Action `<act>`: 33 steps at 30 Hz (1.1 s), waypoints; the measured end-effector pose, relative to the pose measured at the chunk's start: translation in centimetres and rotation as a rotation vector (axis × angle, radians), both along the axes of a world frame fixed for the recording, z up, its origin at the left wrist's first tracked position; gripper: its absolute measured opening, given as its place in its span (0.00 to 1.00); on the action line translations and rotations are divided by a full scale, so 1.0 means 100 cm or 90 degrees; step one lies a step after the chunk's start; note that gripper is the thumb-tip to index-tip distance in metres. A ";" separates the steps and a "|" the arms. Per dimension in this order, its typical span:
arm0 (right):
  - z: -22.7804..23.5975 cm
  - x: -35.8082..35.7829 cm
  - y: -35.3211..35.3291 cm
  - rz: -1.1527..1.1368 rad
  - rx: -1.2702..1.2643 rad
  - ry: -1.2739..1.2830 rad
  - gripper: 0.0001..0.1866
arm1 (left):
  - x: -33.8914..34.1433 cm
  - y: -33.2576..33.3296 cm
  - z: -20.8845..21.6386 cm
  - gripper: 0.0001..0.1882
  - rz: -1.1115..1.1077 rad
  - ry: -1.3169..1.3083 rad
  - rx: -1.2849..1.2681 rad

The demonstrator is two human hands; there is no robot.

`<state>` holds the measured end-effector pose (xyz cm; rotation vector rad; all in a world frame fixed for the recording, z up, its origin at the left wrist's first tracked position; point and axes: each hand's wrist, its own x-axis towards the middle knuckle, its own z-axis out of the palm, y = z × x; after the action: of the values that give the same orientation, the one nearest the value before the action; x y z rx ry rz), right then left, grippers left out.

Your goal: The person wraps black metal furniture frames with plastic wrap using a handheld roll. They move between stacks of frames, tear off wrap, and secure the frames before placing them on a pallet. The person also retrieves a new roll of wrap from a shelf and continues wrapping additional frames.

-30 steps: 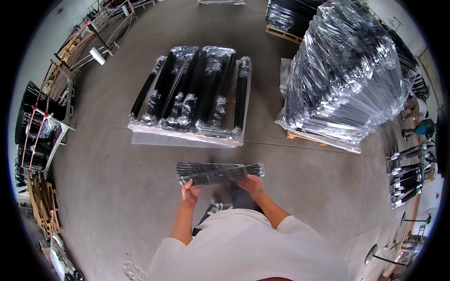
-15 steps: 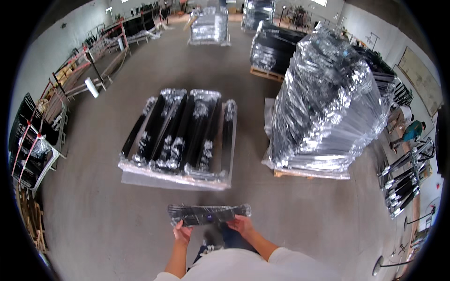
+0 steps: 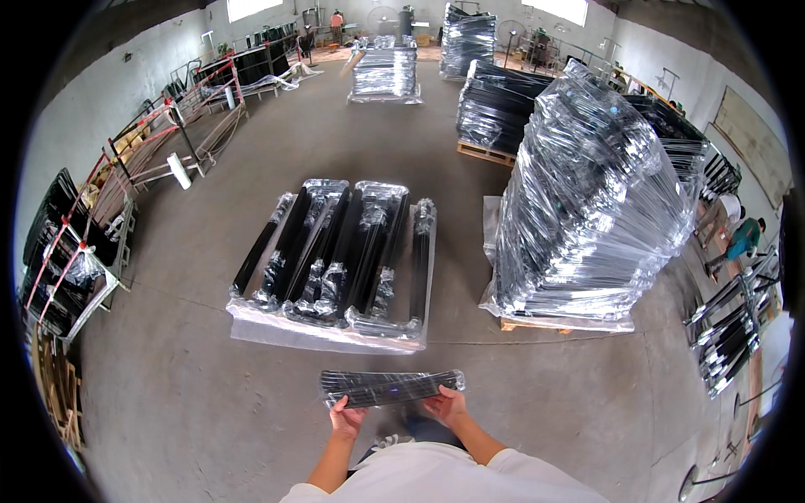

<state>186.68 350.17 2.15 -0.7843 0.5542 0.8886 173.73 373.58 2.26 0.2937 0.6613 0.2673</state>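
In the lower middle of the head view, over the grey floor (image 3: pixel 210 402), we find a wrapped bundle (image 3: pixel 392 391) of slim black bars in clear film, held nearly level before the person's body, with its long side running from left to right. We observe the left hand (image 3: pixel 345 417) clamped on the bundle near its left end, the thumb lying against the near face; the fingers are partly hidden behind the bundle. We see the right hand (image 3: pixel 449 406) closed on the same bundle near its right end, gripping the lower edge; how closely its fingers lie together we cannot tell. Beyond the bundle, and apart from it, we note a low stack (image 3: pixel 335 260) of black tubular pieces, their ends wrapped in film. To the right of this we find a tall, film-wrapped load (image 3: pixel 595 210) leaning to one side on a wooden pallet (image 3: pixel 513 324). Along the left side we see a metal rack (image 3: pixel 80 260) holding dark frames and, farther back, a white roll (image 3: pixel 179 171). At the far right we observe a co-worker (image 3: pixel 742 239) in green, bending over.
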 end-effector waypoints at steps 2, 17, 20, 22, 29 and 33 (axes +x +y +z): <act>-0.001 -0.002 0.000 -0.008 -0.002 0.002 0.18 | -0.003 0.000 0.000 0.23 -0.009 0.006 0.014; -0.004 -0.002 0.007 -0.083 -0.019 0.016 0.16 | -0.006 0.008 -0.004 0.21 -0.076 0.016 -0.007; -0.002 0.002 0.008 -0.076 0.000 0.027 0.15 | -0.005 0.009 -0.003 0.21 -0.077 0.022 0.017; -0.003 0.004 0.008 -0.069 -0.003 0.026 0.15 | -0.004 0.010 -0.005 0.21 -0.078 0.023 0.014; 0.001 0.012 0.005 -0.033 -0.015 0.025 0.14 | 0.005 0.011 0.000 0.19 -0.059 0.016 -0.017; 0.021 0.011 0.016 -0.120 0.093 0.125 0.14 | 0.018 0.007 0.005 0.18 0.074 -0.037 -0.130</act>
<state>187.77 351.73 4.25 -0.5058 0.7145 0.8254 175.57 374.31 2.81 0.0514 0.6435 0.3161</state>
